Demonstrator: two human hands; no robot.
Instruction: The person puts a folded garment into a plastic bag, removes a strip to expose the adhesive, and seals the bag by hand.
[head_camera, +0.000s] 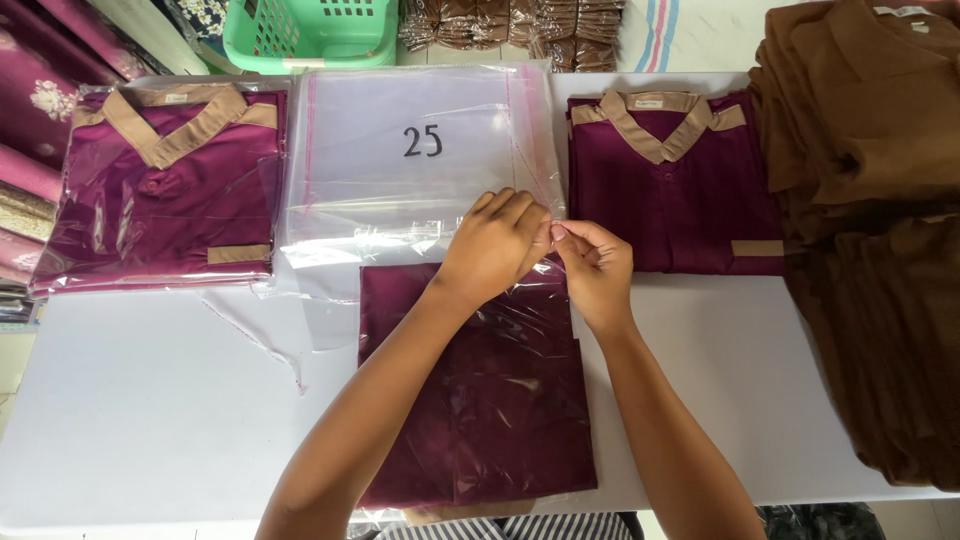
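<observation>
On the white table (150, 400), our left hand (495, 245) and right hand (595, 262) together pinched the clear plastic bag (520, 330) around the folded maroon shirt (470, 400); we judged sealing underway, needing firm pressing.

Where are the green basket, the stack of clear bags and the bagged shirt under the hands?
green basket (310, 35), head view, on its slatted front wall.
stack of clear bags (400, 190), head view, on the top bag's middle.
bagged maroon shirt (480, 400), head view, on the plastic over the folded body.
</observation>
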